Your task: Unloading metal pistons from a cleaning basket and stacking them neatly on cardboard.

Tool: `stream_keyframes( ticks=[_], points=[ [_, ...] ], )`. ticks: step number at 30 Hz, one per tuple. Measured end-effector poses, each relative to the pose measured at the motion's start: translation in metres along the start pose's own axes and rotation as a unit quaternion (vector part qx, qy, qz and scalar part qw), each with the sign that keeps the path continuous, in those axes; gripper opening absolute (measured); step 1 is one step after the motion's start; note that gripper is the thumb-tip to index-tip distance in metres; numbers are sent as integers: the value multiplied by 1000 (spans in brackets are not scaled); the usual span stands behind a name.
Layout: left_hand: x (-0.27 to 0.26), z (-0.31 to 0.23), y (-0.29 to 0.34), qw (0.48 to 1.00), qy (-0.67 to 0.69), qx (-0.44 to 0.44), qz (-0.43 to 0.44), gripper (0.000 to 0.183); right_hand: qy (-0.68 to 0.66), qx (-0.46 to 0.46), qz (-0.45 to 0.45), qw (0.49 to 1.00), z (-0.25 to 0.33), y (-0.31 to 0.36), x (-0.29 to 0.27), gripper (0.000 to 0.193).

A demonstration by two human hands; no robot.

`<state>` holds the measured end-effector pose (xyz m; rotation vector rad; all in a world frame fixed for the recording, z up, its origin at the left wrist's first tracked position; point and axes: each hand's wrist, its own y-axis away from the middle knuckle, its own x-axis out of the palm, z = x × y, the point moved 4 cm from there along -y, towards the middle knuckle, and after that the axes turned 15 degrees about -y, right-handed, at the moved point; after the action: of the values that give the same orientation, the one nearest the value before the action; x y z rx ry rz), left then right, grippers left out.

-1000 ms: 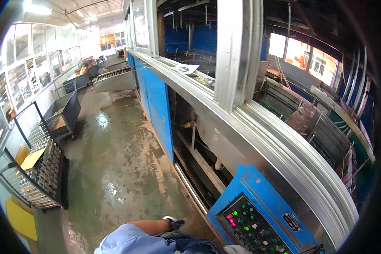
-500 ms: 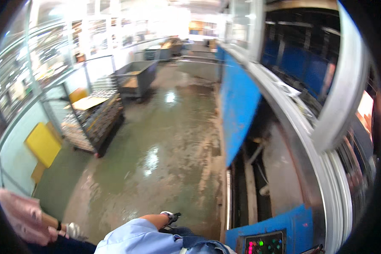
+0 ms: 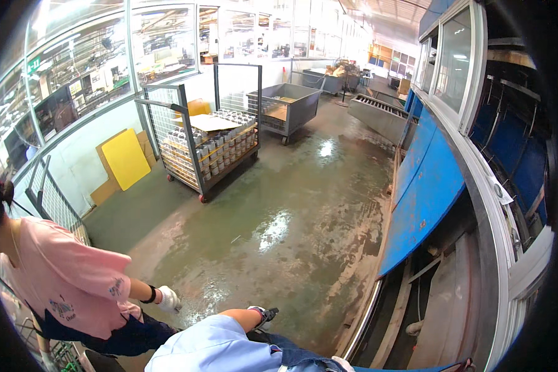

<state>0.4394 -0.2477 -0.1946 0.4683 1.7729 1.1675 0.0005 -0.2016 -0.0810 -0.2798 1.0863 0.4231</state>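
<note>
My left hand (image 3: 264, 316) wears a white and black glove and hangs low at the bottom middle, beyond a light blue sleeve (image 3: 220, 345). Its fingers point right, apart at the tips as far as they show, with nothing seen in them. Wet floor (image 3: 297, 276) lies below it. My right hand does not show; a pale scrap at the lower edge is too cut off to make out. To my left stands a person in a pink shirt (image 3: 74, 273), whose white-gloved hand (image 3: 168, 300) hangs near my sleeve, apart from my hand.
A wire-sided cart (image 3: 206, 183) holds stacked metal cylinders under a flat sheet. Beyond it is a grey wheeled bin (image 3: 297, 111). A yellow board (image 3: 125, 159) leans on the left wall. Blue machine panels (image 3: 425, 186) and a metal-framed window (image 3: 456, 68) run along the right.
My view has swung left, so the cart and bin sit farther right and the person in pink shows more fully. The lit control panel has left the view. My left hand stays low.
</note>
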Motion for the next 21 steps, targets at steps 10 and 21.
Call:
stream_keyframes(
  ticks=[10, 21],
  points=[
    [-13, -25, -5, 999, -33, 31, 17, 51, 153, -54, -108, 981, -90, 63, 122, 57],
    [-7, -95, -28, 977, -180, 106, 47, 43, -330, 367, 39, 869, 86, 45, -125, 55]
  ],
)
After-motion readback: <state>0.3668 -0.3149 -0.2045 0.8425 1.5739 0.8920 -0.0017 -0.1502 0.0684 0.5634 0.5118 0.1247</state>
